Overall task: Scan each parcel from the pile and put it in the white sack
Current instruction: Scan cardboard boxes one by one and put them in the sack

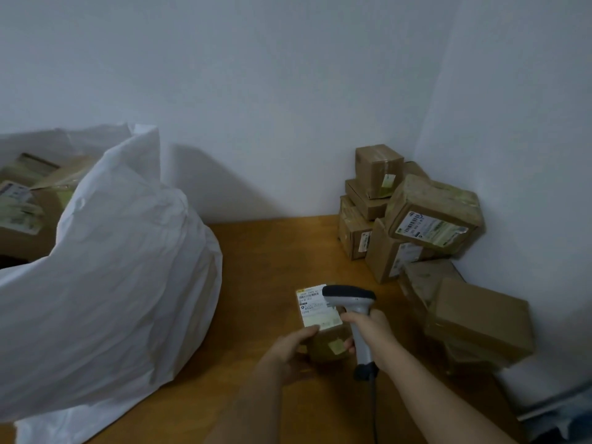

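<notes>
My left hand (pixel 290 349) grips a small brown parcel (pixel 323 334) low in the middle, its white label facing up. My right hand (pixel 373 331) holds a grey barcode scanner (pixel 350 299) by the handle, its head just over the label's right edge. A large white sack (pixel 121 267) stands at the left, its mouth open, with several labelled brown parcels (pixel 22 200) inside. The pile of brown parcels (pixel 429 225) is stacked in the corner at the right.
Everything sits on a wooden floor (pixel 272 251) against pale walls that meet in a corner behind the pile. The scanner's dark cable (pixel 373 411) hangs down along my right forearm. A flat brown box (pixel 480 318) lies nearest me in the pile.
</notes>
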